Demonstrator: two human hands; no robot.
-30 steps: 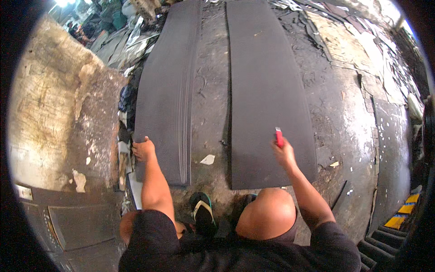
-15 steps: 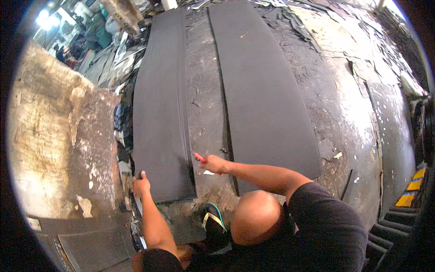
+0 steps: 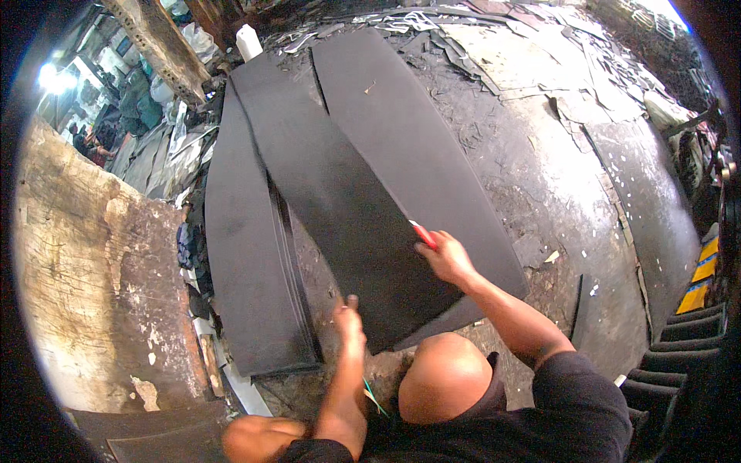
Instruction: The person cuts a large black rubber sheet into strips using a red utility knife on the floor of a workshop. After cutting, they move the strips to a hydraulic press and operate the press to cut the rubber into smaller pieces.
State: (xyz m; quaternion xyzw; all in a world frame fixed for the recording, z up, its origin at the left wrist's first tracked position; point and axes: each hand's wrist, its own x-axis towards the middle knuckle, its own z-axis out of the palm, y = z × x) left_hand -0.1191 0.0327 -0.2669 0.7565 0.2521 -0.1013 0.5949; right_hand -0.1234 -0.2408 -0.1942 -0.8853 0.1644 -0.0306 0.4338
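Sheet (image 3: 338, 193), slanting lengthwise, far end leftward

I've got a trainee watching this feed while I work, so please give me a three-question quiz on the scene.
1. Which hand holds the red tool?
2. True or false: in this view, the middle sheet covers part of the sheet at right.
3. Which is nearest the left hand: (a) the timber post, (b) the middle sheet, (c) the yellow strips?

Key: 1. The right hand. 2. True. 3. b.
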